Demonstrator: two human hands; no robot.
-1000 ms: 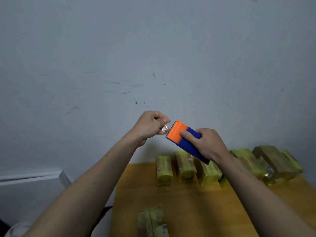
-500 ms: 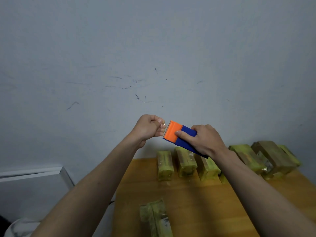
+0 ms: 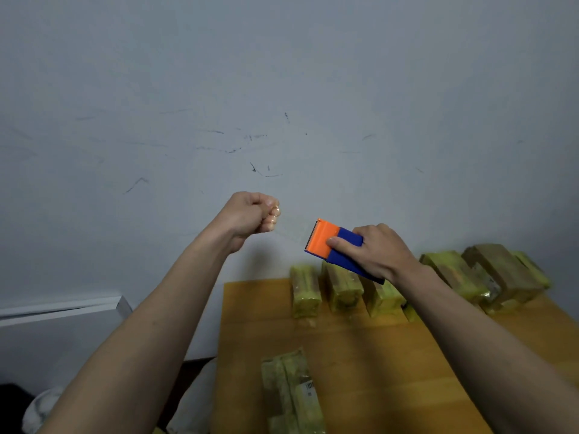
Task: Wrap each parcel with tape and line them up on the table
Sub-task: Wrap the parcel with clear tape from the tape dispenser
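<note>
Right hand (image 3: 380,250) clamped round orange-and-blue plastic tape dispenser (image 3: 336,247), serrated edge facing left. Left hand (image 3: 250,216) fisted, pinching clear tape strip (image 3: 289,234). Open wooden tabletop (image 3: 369,364) between far yellow-wrapped parcel row (image 3: 341,288) and near-edge parcel (image 3: 293,396).

The right hand (image 3: 380,250) is gripping an orange-and-blue tape dispenser (image 3: 336,245); at its ten o'clock the left hand (image 3: 250,214) is pinching clear tape (image 3: 289,234). Yellow-wrapped parcels (image 3: 341,288) are lying on the wooden table (image 3: 376,371) at six o'clock.
</note>
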